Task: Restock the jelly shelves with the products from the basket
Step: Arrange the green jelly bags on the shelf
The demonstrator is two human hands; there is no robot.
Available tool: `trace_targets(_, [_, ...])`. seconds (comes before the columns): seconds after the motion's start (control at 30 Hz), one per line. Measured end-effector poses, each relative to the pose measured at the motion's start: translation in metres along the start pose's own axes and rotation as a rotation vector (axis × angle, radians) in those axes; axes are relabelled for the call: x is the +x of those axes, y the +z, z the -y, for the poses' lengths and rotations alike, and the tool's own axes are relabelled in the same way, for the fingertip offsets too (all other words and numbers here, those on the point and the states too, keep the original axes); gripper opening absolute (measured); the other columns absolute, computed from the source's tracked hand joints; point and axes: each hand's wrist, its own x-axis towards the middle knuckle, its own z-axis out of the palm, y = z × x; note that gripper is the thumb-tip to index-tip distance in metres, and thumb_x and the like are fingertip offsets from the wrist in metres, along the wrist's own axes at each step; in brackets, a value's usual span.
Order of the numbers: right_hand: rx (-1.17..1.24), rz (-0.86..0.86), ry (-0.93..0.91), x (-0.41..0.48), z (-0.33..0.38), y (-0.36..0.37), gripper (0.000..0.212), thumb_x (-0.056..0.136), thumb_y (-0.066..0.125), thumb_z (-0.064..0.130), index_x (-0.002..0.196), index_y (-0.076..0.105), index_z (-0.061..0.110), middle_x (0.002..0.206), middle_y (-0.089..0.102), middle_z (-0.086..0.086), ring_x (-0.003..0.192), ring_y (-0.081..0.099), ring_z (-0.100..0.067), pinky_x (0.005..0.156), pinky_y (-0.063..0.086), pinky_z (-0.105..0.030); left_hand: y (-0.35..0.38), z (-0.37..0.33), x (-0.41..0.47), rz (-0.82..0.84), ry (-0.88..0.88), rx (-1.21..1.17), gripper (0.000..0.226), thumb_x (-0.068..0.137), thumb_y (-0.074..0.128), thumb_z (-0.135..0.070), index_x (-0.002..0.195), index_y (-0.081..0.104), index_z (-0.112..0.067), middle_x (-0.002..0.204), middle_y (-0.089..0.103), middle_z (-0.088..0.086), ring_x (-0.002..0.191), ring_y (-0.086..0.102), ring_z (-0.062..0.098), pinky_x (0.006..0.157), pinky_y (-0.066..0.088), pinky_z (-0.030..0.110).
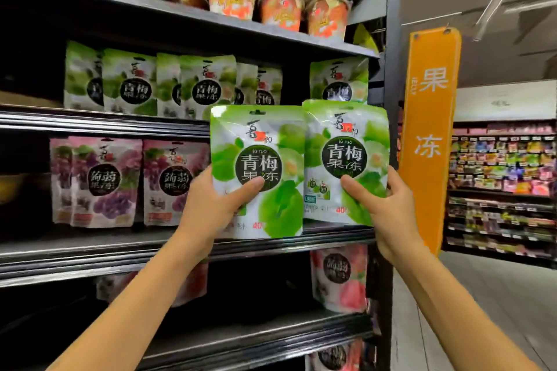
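My left hand (215, 205) grips a green plum jelly pouch (265, 141) by its lower left corner, thumb across the front. My right hand (382, 205) grips a second green pouch (346, 135) by its lower right corner. Both pouches are upright, side by side, held in front of the shelf unit. Behind and above them, matching green pouches (132, 84) stand in a row on the green jelly shelf (90, 122), with a dark gap near its right end beside one more green pouch (339, 78). No basket is in view.
Purple grape pouches (102, 181) fill the left of the shelf below; pink pouches (340, 277) stand lower down. Orange jelly cups (280, 9) sit on the top shelf. An orange hanging aisle sign (428, 135) juts out at the right, with an aisle and distant shelves (500, 184) beyond.
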Motion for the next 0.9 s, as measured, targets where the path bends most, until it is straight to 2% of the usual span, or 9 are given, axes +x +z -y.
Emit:
trace_targets(0.17, [-0.003, -0.013, 0.027, 0.064, 0.006, 0.003, 0.043, 0.065, 0.09, 0.031, 0.102, 0.069, 0.027, 0.097, 0.076, -0.001, 0.09, 0.074, -0.023, 0.08, 0.06, -0.044, 0.015, -0.015, 0.043, -0.032, 0.074, 0.054, 0.028, 0.074, 0.082, -0.024, 0.098, 0.068, -0.025, 0.093, 0.076, -0.012, 0.083, 0.072, 0.005, 0.062, 0.053, 0.012])
trace_targets(0.37, [0.023, -0.014, 0.103, 0.131, 0.014, 0.018, 0.043, 0.066, 0.09, 0.024, 0.104, 0.069, 0.022, 0.095, 0.077, -0.002, 0.084, 0.075, -0.02, 0.073, 0.06, -0.036, 0.025, -0.017, 0.068, -0.029, 0.069, 0.091, 0.033, 0.074, 0.083, -0.028, 0.103, 0.069, -0.024, 0.097, 0.076, -0.01, 0.087, 0.073, 0.007, 0.064, 0.054, 0.014])
trace_targets(0.47, [0.057, -0.038, 0.164, 0.162, 0.016, 0.032, 0.047, 0.067, 0.089, 0.02, 0.109, 0.069, 0.015, 0.098, 0.076, -0.003, 0.085, 0.073, -0.018, 0.075, 0.058, -0.032, 0.029, -0.016, 0.071, -0.035, 0.067, 0.085, 0.03, 0.075, 0.082, -0.024, 0.102, 0.07, -0.022, 0.095, 0.076, -0.009, 0.085, 0.073, 0.009, 0.063, 0.054, 0.014])
trace_targets(0.57, [0.064, -0.05, 0.201, 0.187, 0.017, 0.045, 0.048, 0.067, 0.089, 0.019, 0.11, 0.068, 0.012, 0.102, 0.074, -0.005, 0.085, 0.071, -0.017, 0.067, 0.056, -0.027, 0.03, -0.012, 0.071, -0.043, 0.062, 0.079, 0.029, 0.076, 0.081, -0.022, 0.102, 0.07, -0.021, 0.095, 0.077, -0.008, 0.085, 0.073, 0.009, 0.063, 0.054, 0.014])
trace_targets(0.63, [0.048, -0.067, 0.176, 0.2, 0.016, 0.051, 0.054, 0.067, 0.09, 0.022, 0.115, 0.066, 0.013, 0.11, 0.072, -0.007, 0.094, 0.07, -0.02, 0.074, 0.058, -0.033, 0.03, -0.012, 0.071, -0.042, 0.051, 0.074, 0.028, 0.076, 0.081, -0.022, 0.103, 0.07, -0.021, 0.095, 0.077, -0.007, 0.086, 0.073, 0.01, 0.065, 0.055, 0.016])
trace_targets(0.67, [0.025, -0.072, 0.163, 0.205, 0.014, 0.053, 0.064, 0.068, 0.089, 0.025, 0.124, 0.061, 0.013, 0.121, 0.068, -0.007, 0.102, 0.067, -0.021, 0.083, 0.058, -0.037, 0.03, -0.012, 0.072, -0.048, 0.047, 0.074, 0.028, 0.077, 0.08, -0.022, 0.102, 0.07, -0.02, 0.095, 0.077, -0.006, 0.086, 0.073, 0.011, 0.065, 0.055, 0.016])
trace_targets(0.73, [-0.078, -0.065, 0.139, 0.21, 0.012, 0.057, 0.086, 0.07, 0.088, 0.031, 0.143, 0.045, 0.014, 0.141, 0.053, -0.005, 0.123, 0.056, -0.025, 0.1, 0.05, -0.046, 0.03, -0.013, 0.075, -0.06, 0.035, 0.07, 0.027, 0.077, 0.08, -0.022, 0.103, 0.071, -0.019, 0.095, 0.077, -0.006, 0.086, 0.073, 0.011, 0.064, 0.054, 0.016])
trace_targets(0.77, [-0.122, -0.053, 0.117, 0.211, 0.009, 0.059, 0.091, 0.07, 0.088, 0.033, 0.146, 0.041, 0.014, 0.146, 0.048, -0.006, 0.129, 0.051, -0.027, 0.104, 0.046, -0.049, 0.029, -0.014, 0.076, -0.065, 0.027, 0.063, 0.027, 0.078, 0.08, -0.022, 0.103, 0.071, -0.019, 0.095, 0.077, -0.006, 0.086, 0.073, 0.012, 0.064, 0.054, 0.016])
trace_targets(0.9, [-0.258, -0.021, 0.031, 0.205, -0.006, 0.062, 0.099, 0.071, 0.085, 0.039, 0.151, 0.031, 0.014, 0.154, 0.037, -0.006, 0.14, 0.037, -0.026, 0.114, 0.035, -0.045, 0.029, -0.016, 0.082, -0.082, 0.019, 0.016, 0.026, 0.079, 0.078, -0.02, 0.104, 0.071, -0.016, 0.096, 0.077, -0.003, 0.088, 0.074, 0.014, 0.065, 0.056, 0.018])
